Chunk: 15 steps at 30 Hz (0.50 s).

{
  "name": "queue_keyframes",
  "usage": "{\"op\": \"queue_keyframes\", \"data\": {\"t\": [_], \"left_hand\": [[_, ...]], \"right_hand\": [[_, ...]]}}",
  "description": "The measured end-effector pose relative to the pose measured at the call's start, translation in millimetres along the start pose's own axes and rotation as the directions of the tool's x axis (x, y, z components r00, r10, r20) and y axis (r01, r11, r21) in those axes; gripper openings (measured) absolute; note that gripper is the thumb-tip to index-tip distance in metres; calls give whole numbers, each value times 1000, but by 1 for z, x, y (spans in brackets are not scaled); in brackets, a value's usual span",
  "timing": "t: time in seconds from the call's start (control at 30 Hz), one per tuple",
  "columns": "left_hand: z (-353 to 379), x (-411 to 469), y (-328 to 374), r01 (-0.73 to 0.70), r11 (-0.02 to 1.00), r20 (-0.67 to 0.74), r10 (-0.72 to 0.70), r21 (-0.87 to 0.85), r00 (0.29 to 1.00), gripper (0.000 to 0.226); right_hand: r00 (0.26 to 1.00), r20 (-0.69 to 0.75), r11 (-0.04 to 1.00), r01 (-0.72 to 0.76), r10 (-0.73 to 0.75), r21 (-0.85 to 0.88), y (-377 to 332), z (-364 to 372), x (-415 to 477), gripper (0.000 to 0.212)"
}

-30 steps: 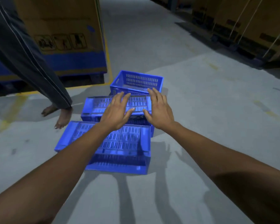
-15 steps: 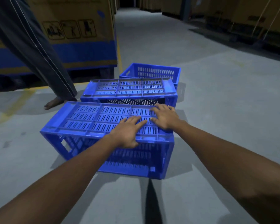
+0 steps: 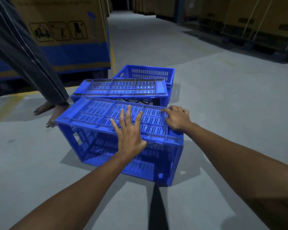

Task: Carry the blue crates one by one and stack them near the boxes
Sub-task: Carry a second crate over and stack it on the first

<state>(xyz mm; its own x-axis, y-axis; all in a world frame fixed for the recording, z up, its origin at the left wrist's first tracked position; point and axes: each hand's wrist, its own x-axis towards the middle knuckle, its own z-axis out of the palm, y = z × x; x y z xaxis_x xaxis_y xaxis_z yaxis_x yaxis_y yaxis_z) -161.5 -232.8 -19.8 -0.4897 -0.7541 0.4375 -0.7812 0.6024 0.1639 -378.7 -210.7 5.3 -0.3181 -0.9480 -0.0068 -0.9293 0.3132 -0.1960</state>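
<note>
Three blue slatted crates stand in a row on the concrete floor. The nearest crate (image 3: pixel 96 146) is upside down and slightly tilted. My left hand (image 3: pixel 129 132) lies flat on its slatted bottom near the front edge, fingers spread. My right hand (image 3: pixel 177 119) rests on its far right corner with fingers curled on the surface. Behind it sits a second upturned crate (image 3: pixel 121 87), and beyond that an upright crate (image 3: pixel 148 73). Neither hand grips anything.
Another person's leg (image 3: pixel 28 55) and bare feet (image 3: pixel 47 110) stand just left of the crates. A large cardboard box (image 3: pixel 65 30) with a blue band rises behind them. More boxes on pallets (image 3: pixel 248 22) line the right side. A yellow floor line (image 3: pixel 113 57) runs beside the box.
The view has come closer and lower over the nearest crate. My left hand slid toward its front edge with fingers spread, and my right hand shifted to its far right corner.
</note>
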Motion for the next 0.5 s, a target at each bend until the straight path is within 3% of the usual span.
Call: {"op": "queue_keyframes", "data": {"t": [0.07, 0.13, 0.2, 0.3, 0.4, 0.5], "left_hand": [[-1, -1, 14, -46, 999, -8, 46, -6, 999, 94], [-4, 3, 24, -178, 984, 14, 178, -13, 984, 87], [-10, 9, 32, -327, 942, 89, 333, -72, 939, 75], [-25, 21, 41, -468, 880, 88, 474, -81, 876, 48], [-56, 35, 52, -453, 887, 123, 461, -85, 879, 31], [-108, 53, 68, -354, 924, 213, 378, -144, 901, 40]], "right_hand": [[997, 48, 998, -61, 59, 33, 6, -15, -9, 46], [988, 96, 989, -129, 122, 66, 13, -30, -18, 44], [977, 133, 977, -183, 167, 113, 21, -42, -28, 41], [963, 139, 954, -253, 231, 162, 28, -59, -41, 34], [944, 166, 933, -313, 285, 177, 33, -83, -39, 46], [930, 215, 931, -332, 297, 150, 37, -129, -33, 46]]}}
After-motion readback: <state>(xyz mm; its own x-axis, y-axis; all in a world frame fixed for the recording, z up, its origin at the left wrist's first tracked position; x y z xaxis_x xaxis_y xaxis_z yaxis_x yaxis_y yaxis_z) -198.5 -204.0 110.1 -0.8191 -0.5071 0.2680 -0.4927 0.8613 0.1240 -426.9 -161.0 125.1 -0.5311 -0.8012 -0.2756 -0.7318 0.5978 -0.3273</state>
